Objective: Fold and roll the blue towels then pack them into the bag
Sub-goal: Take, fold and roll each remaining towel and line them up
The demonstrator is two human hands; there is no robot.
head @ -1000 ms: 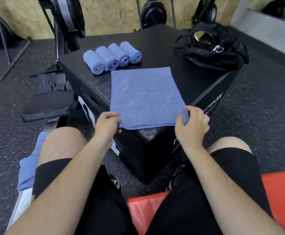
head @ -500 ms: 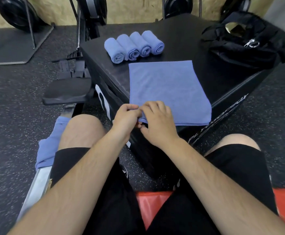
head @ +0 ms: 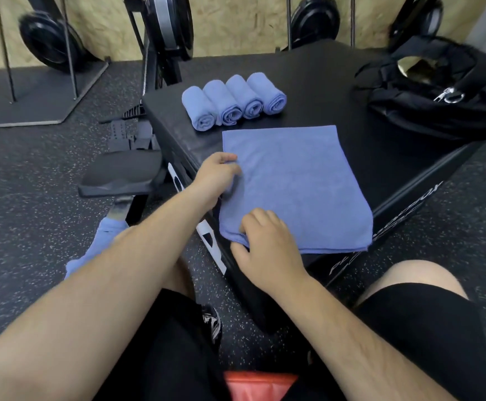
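My left hand sits on the left edge of the flat towel, about halfway along that side. Its fingers are curled and held close together, pinching the edge, and a little cloth bunches up under them. My right hand is at the towel's near-left corner. Its fingers are bent with the tips pressed down on top of the cloth, and the thumb is tucked at the near hem, so the corner is pinched between them. Neither hand is spread flat.

The flat towel is doubled over and lies on top of the black box, at the box's near side. Its long axis runs away from me, with the far end leaning slightly left. The near hem lies along the box's front edge, and there 2 layers show.

Just beyond the towel's far-left corner, 4 rolled towels lie side by side and touching. Their long axes also run away from me, and their spiral ends face me.

The black bag rests on the far-right part of the box, well apart from the towel, with its top gaping open.

Another blue towel lies down by my left knee, below the rower seat.
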